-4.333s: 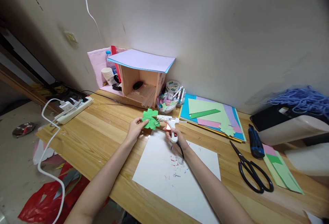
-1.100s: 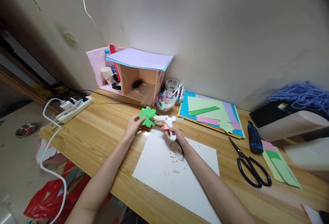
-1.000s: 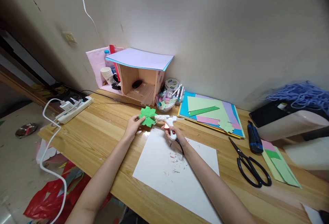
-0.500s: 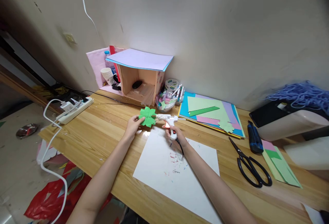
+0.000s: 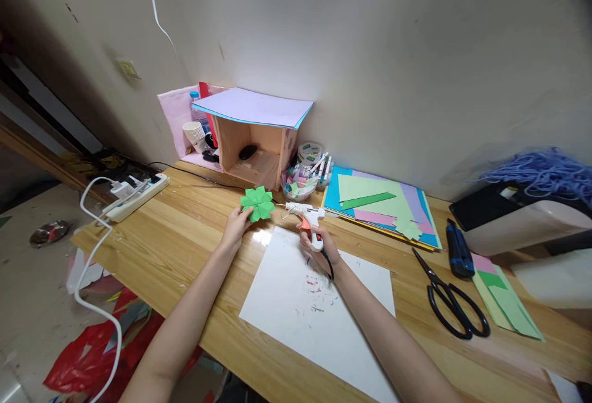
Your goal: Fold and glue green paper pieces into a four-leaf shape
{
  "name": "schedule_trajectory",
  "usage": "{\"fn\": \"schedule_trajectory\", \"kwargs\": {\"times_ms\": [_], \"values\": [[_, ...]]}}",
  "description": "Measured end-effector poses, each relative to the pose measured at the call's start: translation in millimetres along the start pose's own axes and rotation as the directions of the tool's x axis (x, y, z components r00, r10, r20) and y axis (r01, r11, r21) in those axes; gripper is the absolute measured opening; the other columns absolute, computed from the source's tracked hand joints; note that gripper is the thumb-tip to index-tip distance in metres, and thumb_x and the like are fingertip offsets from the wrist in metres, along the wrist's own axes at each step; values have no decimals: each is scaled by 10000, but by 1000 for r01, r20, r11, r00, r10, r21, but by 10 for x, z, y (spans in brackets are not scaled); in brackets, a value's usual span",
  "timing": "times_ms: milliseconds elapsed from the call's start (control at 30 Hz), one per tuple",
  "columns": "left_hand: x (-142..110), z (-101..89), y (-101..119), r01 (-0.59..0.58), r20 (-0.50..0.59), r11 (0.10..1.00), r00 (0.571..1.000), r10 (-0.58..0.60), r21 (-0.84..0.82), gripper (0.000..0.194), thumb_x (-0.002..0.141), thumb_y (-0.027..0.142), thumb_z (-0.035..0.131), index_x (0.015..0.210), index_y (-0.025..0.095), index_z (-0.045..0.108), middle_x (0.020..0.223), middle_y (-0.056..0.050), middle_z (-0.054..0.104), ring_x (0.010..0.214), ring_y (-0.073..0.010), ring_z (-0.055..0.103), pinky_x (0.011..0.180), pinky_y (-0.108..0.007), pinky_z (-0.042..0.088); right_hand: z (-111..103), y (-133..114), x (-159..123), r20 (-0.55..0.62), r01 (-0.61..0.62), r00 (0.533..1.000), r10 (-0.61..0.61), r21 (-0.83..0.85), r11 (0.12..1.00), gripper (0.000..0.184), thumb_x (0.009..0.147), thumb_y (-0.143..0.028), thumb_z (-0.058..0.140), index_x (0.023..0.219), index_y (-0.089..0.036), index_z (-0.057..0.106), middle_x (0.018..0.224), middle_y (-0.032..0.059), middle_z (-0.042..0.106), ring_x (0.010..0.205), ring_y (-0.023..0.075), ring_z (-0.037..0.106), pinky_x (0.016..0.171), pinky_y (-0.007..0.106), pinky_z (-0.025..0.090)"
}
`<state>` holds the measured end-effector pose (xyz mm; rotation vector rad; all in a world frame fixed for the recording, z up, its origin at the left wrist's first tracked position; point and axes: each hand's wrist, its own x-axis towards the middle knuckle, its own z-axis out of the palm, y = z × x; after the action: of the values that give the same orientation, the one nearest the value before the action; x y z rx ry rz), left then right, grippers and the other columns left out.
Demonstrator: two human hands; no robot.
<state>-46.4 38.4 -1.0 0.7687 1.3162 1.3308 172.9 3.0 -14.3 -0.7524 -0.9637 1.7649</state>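
A green paper flower (image 5: 260, 203) is pinched at its left edge by my left hand (image 5: 237, 225), a little above the wooden table. Its petals are spread and its folded face is turned up. My right hand (image 5: 321, 246) is wrapped around the handle of a white hot glue gun (image 5: 304, 210) with an orange trigger. The nozzle points left at the flower, with a small gap between them. Below the glue gun lies a white sheet (image 5: 296, 304) marked with coloured smudges. The black cord runs down over my right wrist.
A box (image 5: 250, 150) with a lilac paper roof stands at the back, beside a container of markers and scraps (image 5: 300, 187). Coloured paper (image 5: 370, 193) is stacked right of it. Scissors (image 5: 456, 307) and a utility knife (image 5: 457, 252) lie at the right; a power strip (image 5: 139, 199) sits left.
The flower has moved left and slightly up in my left hand, away from the nozzle. The glue gun has shifted slightly right, widening the gap between them.
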Motion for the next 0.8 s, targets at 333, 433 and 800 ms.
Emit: {"fn": "schedule_trajectory", "kwargs": {"times_ms": [333, 433, 800], "values": [[96, -244, -18, -132, -18, 962, 990, 141, 240, 187, 482, 104, 594, 631, 176, 682, 753, -54, 669, 736, -182, 610, 680, -261, 469, -11, -38, -9, -12, 28, 1000, -28, 35, 999, 305, 770, -420, 385, 850, -183, 559, 511, -30, 320, 461, 118, 219, 463, 251, 248], [131, -308, -20, -90, 24, 961, 996, 87, 262, 192, 471, 96, 569, 608, 161, 687, 652, -60, 670, 641, -190, 615, 618, -279, 472, -3, -34, -11, -12, 20, 1000, -20, 24, 1000, 311, 764, -423, 384, 863, -184, 556, 512, -30, 324, 467, 121, 235, 473, 251, 256], [30, -242, 164, 88, 131, 982, 985, -110, 165, 340, 554, 232, 613, 868, 118, 682, 814, -83, 682, 622, -121, 597, 579, -220, 461, -8, -11, 1, 29, 3, 1000, -5, 69, 998, 269, 782, -369, 413, 851, -154, 559, 508, -27, 379, 462, 110, 268, 469, 236, 266]]}}
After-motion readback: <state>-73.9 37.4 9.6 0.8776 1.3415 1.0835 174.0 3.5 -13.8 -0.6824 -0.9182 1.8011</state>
